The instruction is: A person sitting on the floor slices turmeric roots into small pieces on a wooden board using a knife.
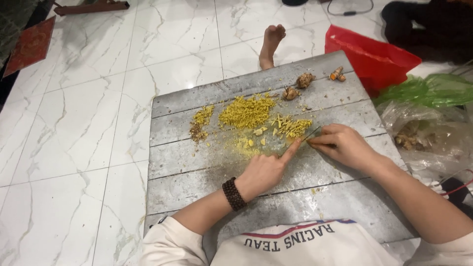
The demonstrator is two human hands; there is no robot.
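Note:
A grey wooden board (pixel 197 172) lies on the floor in front of me. A heap of finely chopped yellow root (pixel 246 112) sits near its far side, with a smaller pile (pixel 202 118) to the left and coarser yellow sticks (pixel 291 127) to the right. My right hand (pixel 342 145) grips a thin knife (pixel 312 133) whose blade rests by the sticks. My left hand (pixel 266 170), with a dark bead bracelet at the wrist, points its index finger at the blade's tip. Whole knobbly roots (pixel 305 80) lie at the board's far edge.
A red plastic bag (pixel 369 54) and a green bag (pixel 428 91) lie right of the board, with a clear bag holding roots (pixel 419 135) nearer. A bare foot (pixel 271 44) rests beyond the board on white marble tiles. A small orange root (pixel 338 75) sits at the far right corner.

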